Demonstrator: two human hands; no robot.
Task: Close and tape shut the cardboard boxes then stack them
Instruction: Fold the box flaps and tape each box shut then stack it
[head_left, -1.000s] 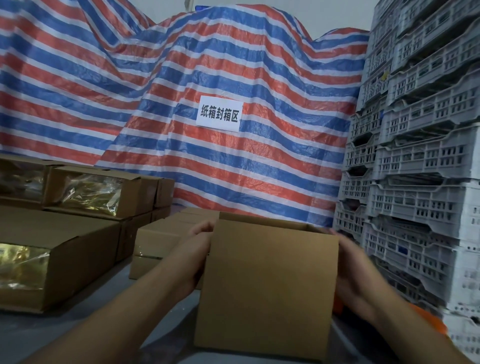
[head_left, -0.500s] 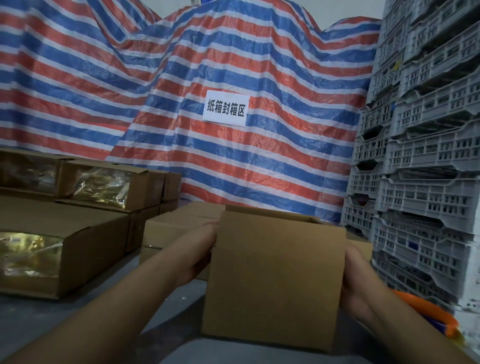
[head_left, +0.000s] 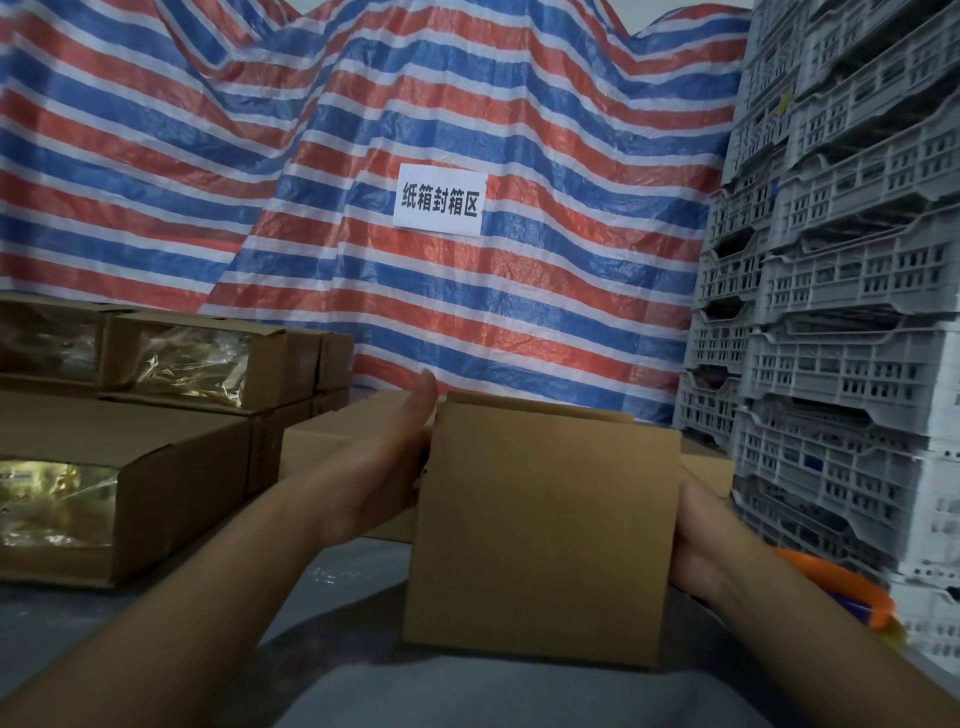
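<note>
Two hands flank one box (head_left: 540, 530) standing on the grey table (head_left: 363, 691), centre foreground. Left hand (head_left: 387, 467) lies flat against its left wall, fingers straight. Right hand (head_left: 693, 540) meets the right wall; its fingers are hidden, so grip cannot be told. Top flaps appear unsealed. Risks, as judged: side pressure could skew the walls, leaving flaps misaligned for taping; the orange tape gun (head_left: 841, 592) sits near the right forearm and could be knocked.
</note>
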